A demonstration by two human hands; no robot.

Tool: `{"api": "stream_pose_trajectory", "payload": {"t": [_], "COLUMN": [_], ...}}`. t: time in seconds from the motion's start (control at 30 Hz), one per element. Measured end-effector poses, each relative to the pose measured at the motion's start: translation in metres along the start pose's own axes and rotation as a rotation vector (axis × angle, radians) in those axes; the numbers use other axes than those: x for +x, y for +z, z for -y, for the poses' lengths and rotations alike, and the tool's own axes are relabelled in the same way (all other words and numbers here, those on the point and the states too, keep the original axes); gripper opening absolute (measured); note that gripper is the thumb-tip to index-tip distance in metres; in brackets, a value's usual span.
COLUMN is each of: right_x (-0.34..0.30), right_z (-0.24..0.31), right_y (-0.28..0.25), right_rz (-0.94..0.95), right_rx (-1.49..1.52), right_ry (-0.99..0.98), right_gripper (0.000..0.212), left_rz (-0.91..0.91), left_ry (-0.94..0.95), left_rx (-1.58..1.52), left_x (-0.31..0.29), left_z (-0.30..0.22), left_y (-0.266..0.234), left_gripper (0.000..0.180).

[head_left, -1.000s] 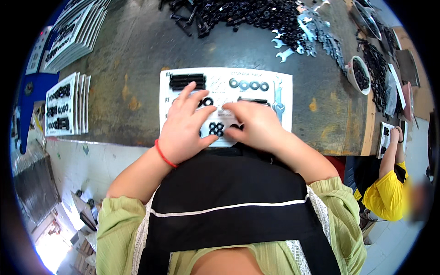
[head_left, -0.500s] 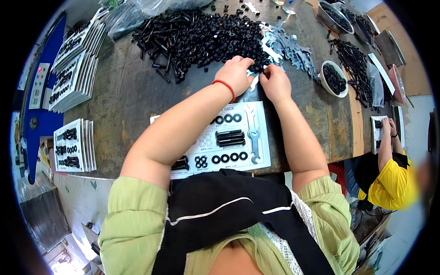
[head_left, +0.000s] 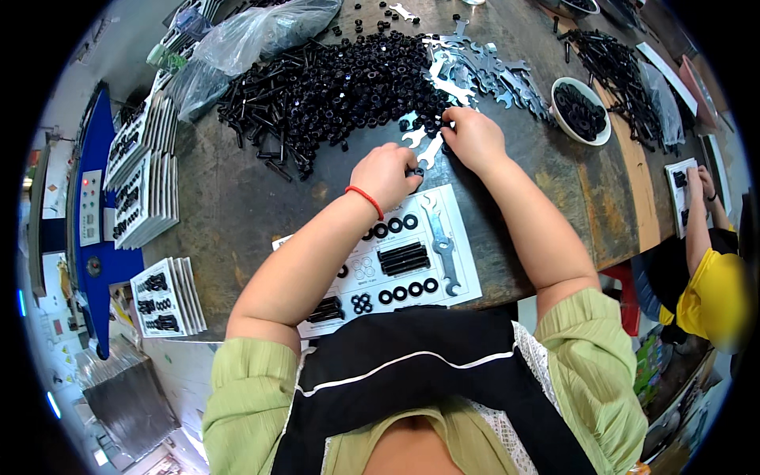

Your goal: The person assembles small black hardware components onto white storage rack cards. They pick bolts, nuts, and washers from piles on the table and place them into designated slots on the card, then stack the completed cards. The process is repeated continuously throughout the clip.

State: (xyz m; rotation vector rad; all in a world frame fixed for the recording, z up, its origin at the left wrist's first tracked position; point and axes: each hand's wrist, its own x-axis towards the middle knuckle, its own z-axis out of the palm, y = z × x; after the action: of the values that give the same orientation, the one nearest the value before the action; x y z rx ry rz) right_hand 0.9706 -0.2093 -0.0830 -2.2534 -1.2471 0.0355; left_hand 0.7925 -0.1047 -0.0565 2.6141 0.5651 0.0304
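A workshop, shown by the worn worktable, heaped black nuts and stacked hardware cards.

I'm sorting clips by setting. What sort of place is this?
Most likely a workshop or small factory that handles hardware: black nuts and wrenches lie heaped on a worn table, cards bearing black parts stand stacked at left, and another person works at far right.

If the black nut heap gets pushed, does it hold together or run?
The black nut heap would probably spread, since its pieces lie loose. Some might roll or slide, being small and ring-shaped. Their glints suggest metal, so a handful may feel heavy for its size.
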Motion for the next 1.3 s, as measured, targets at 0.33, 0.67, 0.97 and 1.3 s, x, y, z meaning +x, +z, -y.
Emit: {"api": "stream_pose_trajectory", "payload": {"t": [0.33, 0.67, 0.97, 1.3], "right_x": [-0.028, -0.036, -0.037, -0.043], "right_z": [-0.004, 0.013, 0.008, 0.006], "right_y": [-0.041, -0.032, -0.025, -0.025], "right_rz": [0.309, 0.349, 0.345, 0.302], "right_rx": [-0.042, 0.226, 0.185, 0.239], "right_ry": [0.027, 0.161, 0.052, -0.007], "right_gripper": [0.018, 0.022, 0.027, 0.031], "left_rz": [-0.145, -0.131, 0.021, 0.040], "left_ry": [0.071, 0.065, -0.012, -0.008], "left_rx": [0.085, 0.121, 0.115, -0.134], "left_x": [0.046, 0.044, 0.030, 0.009], "left_z": [-0.011, -0.006, -0.004, -0.004], "left_y": [0.004, 0.013, -0.004, 0.002], "left_gripper": [0.027, 0.022, 0.019, 0.035]}}
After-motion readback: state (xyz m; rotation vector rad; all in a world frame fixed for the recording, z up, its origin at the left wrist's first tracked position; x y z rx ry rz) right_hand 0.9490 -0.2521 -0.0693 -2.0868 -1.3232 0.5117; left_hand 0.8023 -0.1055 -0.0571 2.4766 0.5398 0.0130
